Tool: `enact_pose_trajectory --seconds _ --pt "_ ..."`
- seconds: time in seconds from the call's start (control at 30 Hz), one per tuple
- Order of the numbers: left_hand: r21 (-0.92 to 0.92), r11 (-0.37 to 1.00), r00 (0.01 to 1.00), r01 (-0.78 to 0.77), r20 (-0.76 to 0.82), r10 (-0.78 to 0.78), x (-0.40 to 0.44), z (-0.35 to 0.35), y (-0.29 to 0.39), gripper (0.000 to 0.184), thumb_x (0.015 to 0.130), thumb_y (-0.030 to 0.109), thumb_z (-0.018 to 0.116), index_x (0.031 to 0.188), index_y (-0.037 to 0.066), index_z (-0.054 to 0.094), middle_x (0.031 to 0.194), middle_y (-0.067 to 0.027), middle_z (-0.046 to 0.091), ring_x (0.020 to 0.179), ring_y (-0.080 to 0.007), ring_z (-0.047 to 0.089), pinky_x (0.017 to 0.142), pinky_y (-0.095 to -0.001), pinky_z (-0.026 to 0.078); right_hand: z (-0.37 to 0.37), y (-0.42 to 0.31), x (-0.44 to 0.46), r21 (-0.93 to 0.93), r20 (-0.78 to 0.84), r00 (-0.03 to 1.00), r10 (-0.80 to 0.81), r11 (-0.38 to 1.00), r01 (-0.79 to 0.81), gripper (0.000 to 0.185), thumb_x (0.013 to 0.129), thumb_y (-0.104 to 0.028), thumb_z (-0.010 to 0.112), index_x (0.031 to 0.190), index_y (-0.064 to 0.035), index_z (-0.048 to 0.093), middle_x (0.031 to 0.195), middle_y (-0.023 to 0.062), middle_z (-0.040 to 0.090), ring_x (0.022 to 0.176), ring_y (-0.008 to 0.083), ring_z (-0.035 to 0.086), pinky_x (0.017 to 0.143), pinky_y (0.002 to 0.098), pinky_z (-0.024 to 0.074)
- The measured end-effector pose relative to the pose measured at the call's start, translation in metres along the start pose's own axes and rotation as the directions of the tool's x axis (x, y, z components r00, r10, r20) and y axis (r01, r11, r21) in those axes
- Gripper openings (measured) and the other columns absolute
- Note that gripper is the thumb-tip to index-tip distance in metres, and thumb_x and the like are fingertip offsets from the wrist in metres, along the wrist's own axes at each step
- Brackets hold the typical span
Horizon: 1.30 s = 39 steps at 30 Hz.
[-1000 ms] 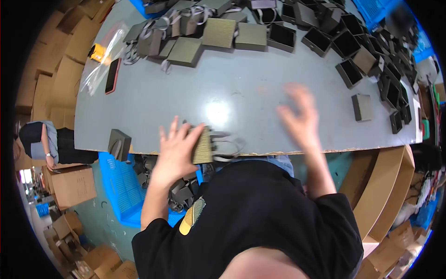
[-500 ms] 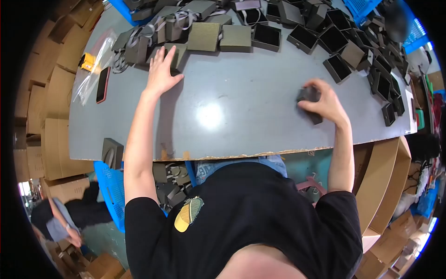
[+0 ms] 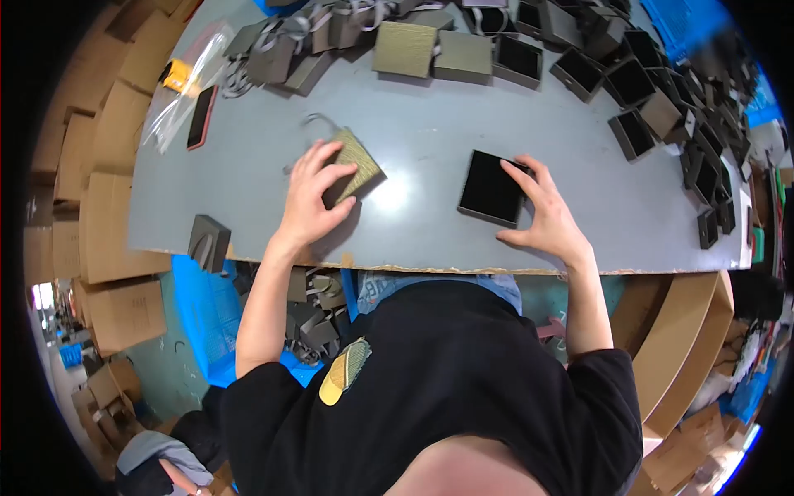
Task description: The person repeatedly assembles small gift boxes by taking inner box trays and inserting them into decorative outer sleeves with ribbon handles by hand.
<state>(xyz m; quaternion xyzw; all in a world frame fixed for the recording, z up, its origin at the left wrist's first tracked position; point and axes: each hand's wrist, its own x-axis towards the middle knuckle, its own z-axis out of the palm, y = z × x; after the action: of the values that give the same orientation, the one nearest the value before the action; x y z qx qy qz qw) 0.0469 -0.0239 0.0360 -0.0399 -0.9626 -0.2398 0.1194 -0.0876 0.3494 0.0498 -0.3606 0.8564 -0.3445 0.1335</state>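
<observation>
My left hand (image 3: 316, 194) grips a textured olive-gold box (image 3: 358, 162) by its left side, with a grey ribbon loop trailing behind it. To the right, my right hand (image 3: 546, 211) has its thumb and fingers around the right edge of an open box (image 3: 492, 188) with a black interior, which rests on the grey table (image 3: 422, 240). Behind them, another olive-gold box (image 3: 404, 50) and a flat grey-green box (image 3: 463, 57) lie side by side at the far part of the table.
Dark open boxes (image 3: 630, 83) crowd the back right. A phone (image 3: 201, 118), a yellow object (image 3: 175, 75) and clear plastic lie at left. One box (image 3: 209, 243) sits at the front left edge, above a blue crate (image 3: 198, 314). Another person (image 3: 165, 459) is at lower left.
My left hand has come back from the far boxes with an olive-gold box. The box at my right hand has moved left and now shows its black inside. The other person has moved lower in view.
</observation>
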Motion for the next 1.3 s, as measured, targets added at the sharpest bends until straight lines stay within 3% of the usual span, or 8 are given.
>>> enact_pose_trajectory --seconds 0.27,0.43,0.63,0.9,1.0,1.03,1.17,1.3 --pt "-0.145 0.988 0.926 0.055 0.377 0.004 0.006 -0.051 0.004 0.05 0.07 -0.02 0.044 0.11 0.005 0.058 0.141 -0.0118 0.054 0.146 -0.0356 0.036 0.12 -0.056 0.021 0.019 -0.014 0.006 -0.05 -0.105 0.993 -0.05 0.998 0.045 0.08 0.064 -0.017 0.086 0.137 -0.0122 0.054 0.139 0.0186 0.046 0.127 0.0401 0.047 0.107 0.0472 0.0424" --pt "0.37 0.801 0.873 0.471 -0.065 -0.483 0.017 -0.008 0.059 0.092 0.069 0.046 0.083 0.144 0.007 0.046 0.148 -0.0326 0.036 0.135 -0.0587 0.033 0.108 -0.0717 0.026 0.03 -0.009 0.002 -0.118 -0.13 0.989 -0.076 0.991 0.061 0.083 0.064 -0.016 0.086 0.139 -0.0116 0.052 0.138 0.0197 0.046 0.125 0.0403 0.048 0.106 0.0469 0.0425" --pt "0.111 0.917 0.916 0.384 -0.169 -0.363 0.011 0.036 0.048 0.023 0.068 0.022 0.076 0.075 0.004 0.065 0.145 -0.0239 0.047 0.138 -0.0453 0.039 0.115 -0.0676 0.019 0.037 -0.029 -0.003 -0.056 -0.12 0.991 -0.062 0.997 0.055 0.088 0.064 -0.016 0.084 0.145 -0.0134 0.048 0.135 0.0193 0.048 0.12 0.0386 0.049 0.102 0.0468 0.0432" --pt "-0.452 0.871 0.85 0.191 -0.368 -0.377 -0.001 0.041 0.041 0.009 0.086 0.005 0.067 0.078 0.0 0.065 0.124 -0.0146 0.067 0.108 -0.0271 0.067 0.096 -0.0404 0.049 0.044 -0.038 0.004 -0.127 -0.037 0.984 -0.175 0.977 0.169 0.09 0.063 -0.015 0.082 0.146 -0.0111 0.047 0.132 0.018 0.05 0.12 0.0371 0.049 0.103 0.0455 0.0413" --pt "-0.249 0.904 0.774 0.346 -0.47 -0.425 -0.012 0.027 0.047 0.008 0.084 0.003 0.067 0.079 -0.002 0.065 0.122 -0.0154 0.067 0.104 -0.0298 0.066 0.081 -0.0331 0.053 0.049 -0.038 0.011 -0.015 -0.06 0.979 -0.194 0.981 0.194 0.09 0.063 -0.015 0.083 0.146 -0.0107 0.047 0.133 0.0179 0.05 0.121 0.0376 0.049 0.103 0.0464 0.0417" --pt "0.101 0.956 0.804 0.276 -0.569 -0.172 -0.02 0.028 0.037 0.006 0.086 0.004 0.063 0.085 -0.002 0.062 0.119 -0.0163 0.067 0.1 -0.0316 0.066 0.082 -0.036 0.052 0.051 -0.036 0.015 0.047 -0.085 0.975 -0.206 0.977 0.21 0.09 0.063 -0.015 0.083 0.146 -0.0107 0.047 0.134 0.018 0.05 0.121 0.0377 0.048 0.103 0.0467 0.0419" --pt "-0.224 0.789 0.693 0.571 -0.384 -0.611 -0.042 0.029 0.027 0.013 0.091 0.006 0.052 0.1 -0.003 0.051 0.12 -0.0277 0.062 0.104 -0.0403 0.063 0.089 -0.0451 0.049 0.06 -0.046 0.037 0.171 -0.215 0.927 -0.308 0.922 0.346 0.091 0.064 -0.017 0.086 0.146 -0.0107 0.047 0.135 0.0181 0.049 0.122 0.0376 0.048 0.103 0.0483 0.0426" --pt "-0.309 0.878 0.717 0.366 -0.507 -0.478 -0.043 0.05 0.011 0.011 0.095 -0.001 0.042 0.105 -0.002 0.047 0.134 -0.0304 0.055 0.12 -0.0365 0.06 0.104 -0.042 0.045 0.083 -0.054 0.059 -0.069 -0.185 0.93 -0.318 0.948 0.31 0.094 0.066 -0.021 0.085 0.149 -0.0088 0.042 0.137 0.0182 0.049 0.126 0.0359 0.047 0.107 0.0468 0.0391"
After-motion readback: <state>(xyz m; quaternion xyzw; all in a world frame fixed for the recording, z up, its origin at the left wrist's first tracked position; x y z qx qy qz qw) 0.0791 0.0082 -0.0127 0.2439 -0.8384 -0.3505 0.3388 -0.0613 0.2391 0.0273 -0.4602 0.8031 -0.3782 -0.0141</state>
